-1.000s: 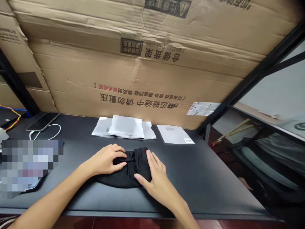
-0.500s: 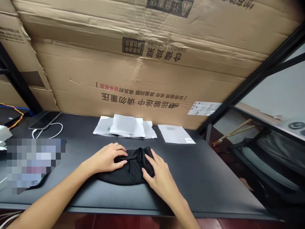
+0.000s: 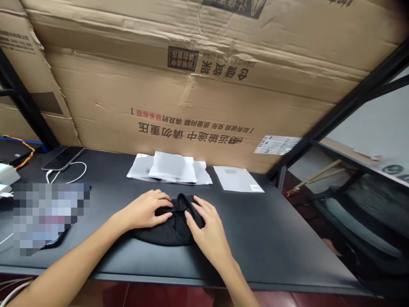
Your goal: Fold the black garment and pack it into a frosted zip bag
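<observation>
A piece of soft black cloth, bunched and folded, lies on the dark table in front of me. What kind of item it is, I cannot tell. My left hand rests at its left side, thumb and fingers closed round a fold. On the other side, my right hand has its thumb and fingers on a raised loop of the fabric, gripping it. Parts of the cloth are hidden under both hands.
Several white translucent zip bags lie behind the cloth, with another labelled bag to their right. At left are a phone, a white cable and a blurred-out item. A cardboard sheet stands along the back.
My right hand has shifted slightly left, carrying the upright fold of cloth toward my left hand. The left hand stays nearly in place. The whole view has moved slightly.
</observation>
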`<action>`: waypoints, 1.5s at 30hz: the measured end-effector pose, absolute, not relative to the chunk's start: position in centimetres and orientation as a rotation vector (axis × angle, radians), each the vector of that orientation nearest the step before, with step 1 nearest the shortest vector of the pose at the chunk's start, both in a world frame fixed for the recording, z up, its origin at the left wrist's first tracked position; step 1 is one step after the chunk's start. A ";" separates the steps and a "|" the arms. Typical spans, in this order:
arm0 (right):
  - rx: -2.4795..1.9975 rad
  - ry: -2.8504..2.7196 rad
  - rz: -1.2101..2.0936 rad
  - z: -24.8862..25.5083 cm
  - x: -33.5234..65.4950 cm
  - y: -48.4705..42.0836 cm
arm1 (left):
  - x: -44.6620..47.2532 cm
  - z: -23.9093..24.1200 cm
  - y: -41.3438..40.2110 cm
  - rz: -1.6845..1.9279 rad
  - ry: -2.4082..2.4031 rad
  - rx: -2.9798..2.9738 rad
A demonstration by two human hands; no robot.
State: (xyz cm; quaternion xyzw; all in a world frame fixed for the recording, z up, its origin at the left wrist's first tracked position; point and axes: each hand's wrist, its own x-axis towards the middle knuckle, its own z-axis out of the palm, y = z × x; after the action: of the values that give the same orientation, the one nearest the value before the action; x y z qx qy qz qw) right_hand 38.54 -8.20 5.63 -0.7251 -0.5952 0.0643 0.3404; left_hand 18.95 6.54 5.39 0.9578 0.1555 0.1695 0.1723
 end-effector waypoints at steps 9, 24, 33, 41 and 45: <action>-1.953 -1.584 0.262 5.6 38.4 -9.8 | 18.8 5.5 6.6 0.565 0.545 2.670; -2.098 -1.313 0.156 2.8 38.3 -9.4 | 18.6 5.4 7.1 0.594 0.537 2.659; -1.842 -1.095 -0.036 6.5 42.2 -9.5 | 18.8 5.4 6.8 0.539 0.563 2.652; -1.563 -1.795 0.028 5.5 37.5 -11.2 | 18.7 4.8 7.1 0.541 0.532 2.522; -1.559 -2.065 0.295 4.9 35.9 -12.2 | 18.7 4.7 7.5 0.525 0.606 2.400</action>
State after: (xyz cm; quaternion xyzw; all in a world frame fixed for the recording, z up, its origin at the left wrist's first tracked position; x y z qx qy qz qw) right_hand 35.93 -12.17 4.90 -0.5772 -0.7644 0.1093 0.2656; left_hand 18.68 7.54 4.72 0.9046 0.2284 0.1977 0.3008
